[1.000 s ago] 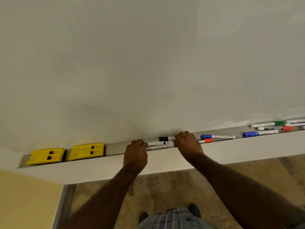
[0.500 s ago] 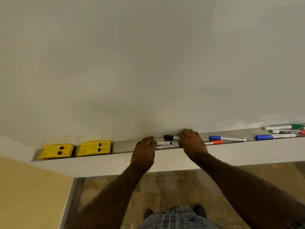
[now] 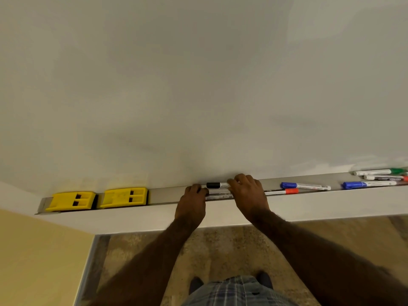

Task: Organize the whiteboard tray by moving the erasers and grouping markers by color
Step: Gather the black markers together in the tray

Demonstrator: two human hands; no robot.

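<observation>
A grey tray (image 3: pixel 167 195) runs along the bottom of the whiteboard. Two yellow erasers (image 3: pixel 71 200) (image 3: pixel 123 197) sit side by side at its left end. In the middle lie three black markers (image 3: pixel 217 191), stacked front to back. My left hand (image 3: pixel 192 202) rests its fingertips on their left ends. My right hand (image 3: pixel 248 193) covers their right ends, fingers curled over them. A red-capped marker (image 3: pixel 287 191) pokes out right of that hand. Further right lie two blue-capped markers (image 3: pixel 304 185) (image 3: pixel 366 184), a green-capped marker (image 3: pixel 379 171) and another red-capped one (image 3: pixel 385 178).
The whiteboard (image 3: pixel 198 85) fills the upper view. A white ledge (image 3: pixel 331 204) runs below the tray. A yellow wall (image 3: pixel 33 250) stands at lower left, with speckled floor (image 3: pixel 220 250) and my shoes below.
Both hands stay on the black markers. My left hand has closed in toward the right one, squeezing the marker ends together. The view has drifted left, so everything sits further right.
</observation>
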